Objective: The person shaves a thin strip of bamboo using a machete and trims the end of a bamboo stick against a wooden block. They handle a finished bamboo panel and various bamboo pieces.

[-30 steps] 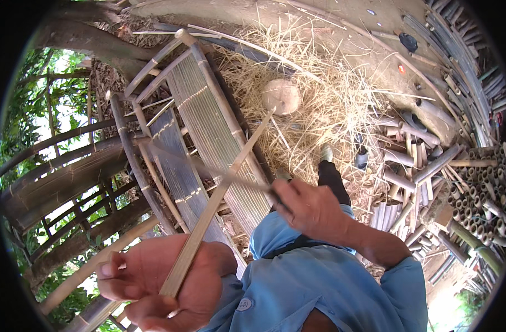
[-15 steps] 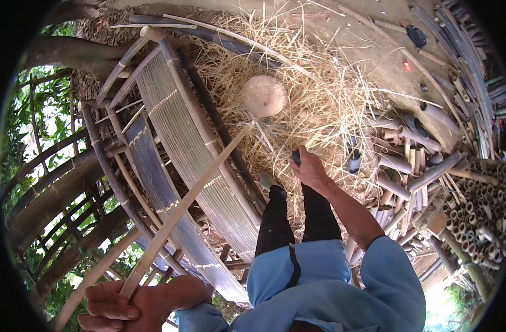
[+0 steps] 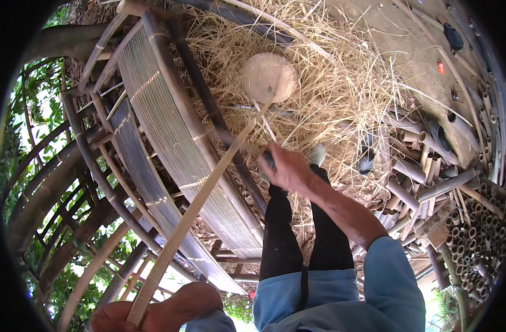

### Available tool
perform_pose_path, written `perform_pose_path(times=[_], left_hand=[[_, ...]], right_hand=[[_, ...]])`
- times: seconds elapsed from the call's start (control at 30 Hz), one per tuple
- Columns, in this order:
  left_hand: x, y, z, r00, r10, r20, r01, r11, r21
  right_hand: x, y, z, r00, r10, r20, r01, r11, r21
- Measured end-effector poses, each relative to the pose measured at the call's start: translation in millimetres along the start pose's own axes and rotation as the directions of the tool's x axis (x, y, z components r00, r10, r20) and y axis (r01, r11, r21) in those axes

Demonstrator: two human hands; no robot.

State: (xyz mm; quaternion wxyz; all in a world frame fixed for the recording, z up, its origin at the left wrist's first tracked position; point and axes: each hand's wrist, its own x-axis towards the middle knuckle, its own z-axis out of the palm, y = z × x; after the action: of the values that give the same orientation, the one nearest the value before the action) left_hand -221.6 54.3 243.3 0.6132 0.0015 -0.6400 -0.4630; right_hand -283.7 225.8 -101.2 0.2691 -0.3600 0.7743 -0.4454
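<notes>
My left hand, low at the left, is closed around the near end of a long, flat bamboo strip. The strip slants up and away to the right. Its far tip meets a round wooden chopping block lying in the straw. In front of my legs, my right hand grips the dark handle of a tool, just right of the strip. The tool's working end is smeared by motion, so its shape cannot be made out.
A slatted bamboo bench runs along the left. Loose straw shavings surround the block. Cut bamboo pieces and a stack of bamboo tubes lie at the right. Dark sandals sit among them.
My right hand has swung left and slightly nearer, toward the strip. The strip's far tip now overlaps the block's near edge. My left hand keeps its grip, lower in view.
</notes>
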Motion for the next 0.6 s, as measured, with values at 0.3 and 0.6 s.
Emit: perform_pose_path(times=[0.3, 0.6], left_hand=[[-8, 5, -18, 0.995, 0.011, 0.098, -0.013, 1.000, 0.019], [2, -1, -33, 0.997, -0.058, 0.052, 0.062, 0.995, -0.073]], right_hand=[[-13, 13, 8, 0.881, 0.360, 0.307, -0.335, 0.933, -0.132], [-49, 70, 22, 0.982, 0.189, 0.012, -0.187, 0.979, -0.078]])
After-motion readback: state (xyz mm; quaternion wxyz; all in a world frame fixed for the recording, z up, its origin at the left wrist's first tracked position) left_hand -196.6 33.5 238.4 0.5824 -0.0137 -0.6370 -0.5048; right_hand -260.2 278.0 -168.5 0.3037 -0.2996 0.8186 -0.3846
